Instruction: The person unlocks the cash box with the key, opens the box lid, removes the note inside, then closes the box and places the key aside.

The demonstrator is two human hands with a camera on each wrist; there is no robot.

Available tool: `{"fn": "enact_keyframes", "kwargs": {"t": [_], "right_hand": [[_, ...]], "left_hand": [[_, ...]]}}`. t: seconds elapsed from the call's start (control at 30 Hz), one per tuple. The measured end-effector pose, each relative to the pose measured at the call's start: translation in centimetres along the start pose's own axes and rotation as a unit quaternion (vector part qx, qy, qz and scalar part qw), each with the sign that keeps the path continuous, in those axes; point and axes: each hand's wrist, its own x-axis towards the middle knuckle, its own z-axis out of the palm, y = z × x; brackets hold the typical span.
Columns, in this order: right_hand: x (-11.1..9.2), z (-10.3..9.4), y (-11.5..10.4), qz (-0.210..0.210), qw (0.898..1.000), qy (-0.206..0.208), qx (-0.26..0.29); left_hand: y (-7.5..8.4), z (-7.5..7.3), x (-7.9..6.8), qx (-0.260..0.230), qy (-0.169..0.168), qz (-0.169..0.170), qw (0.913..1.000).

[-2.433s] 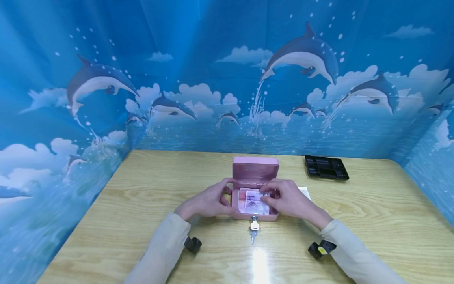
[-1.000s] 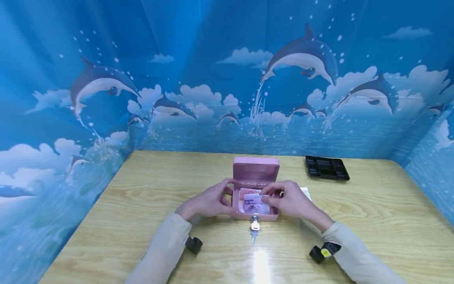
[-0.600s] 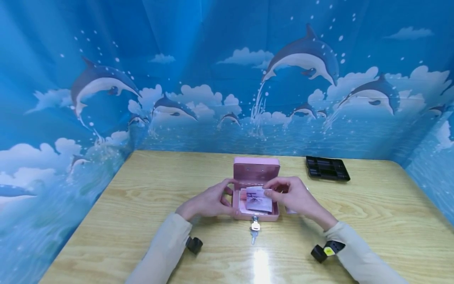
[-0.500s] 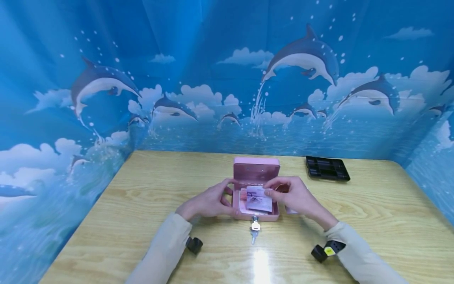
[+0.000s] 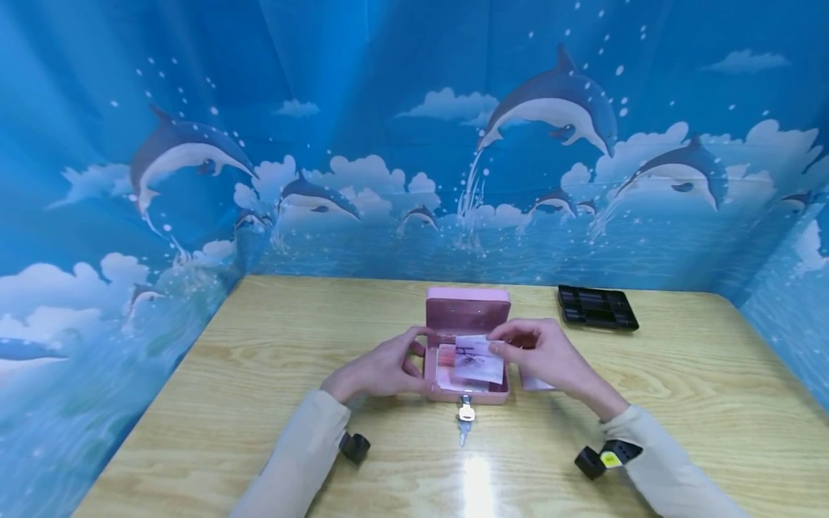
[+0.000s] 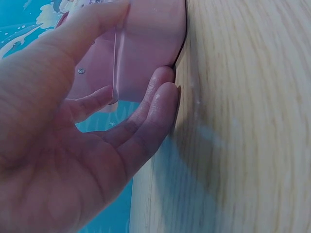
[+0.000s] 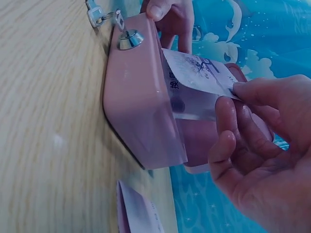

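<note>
A pink metal cash box stands on the table with its lid raised. A key sits in its front lock, and a second key hangs from it. My left hand holds the box at its left side, thumb near the front corner, fingers spread along the side. In the right wrist view, my right hand pinches a purple printed paper note by its edge between thumb and fingers. The note is lifted at a tilt above the opening. Beneath it more paper notes in reddish and purple tones lie inside.
Right of the box, partly under my right hand, a folded purple note lies on the wooden table. A black compartment tray rests at the back right. A blue dolphin curtain hangs behind the table.
My right hand has drawn the purple note up and to the right, from lying flat in the box to tilted above it. My left hand stays on the box.
</note>
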Motion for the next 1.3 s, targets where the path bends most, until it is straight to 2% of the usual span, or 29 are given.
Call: {"fn": "enact_keyframes", "kwargs": {"t": [0.4, 0.9, 1.3], "right_hand": [[-0.9, -1.4, -0.6, 0.012, 1.000, -0.004, 0.015], [-1.8, -3.4, -0.2, 0.006, 1.000, 0.012, -0.018], [-2.8, -5.1, 0.6, 0.023, 0.999, 0.025, -0.042]], "left_hand": [[0.1, 0.1, -0.1, -0.006, 0.000, -0.003, 1.0000], [0.0, 0.0, 0.0, 0.004, 0.001, -0.004, 1.0000], [0.2, 0.0, -0.1, 0.021, 0.001, -0.004, 0.9998]]}}
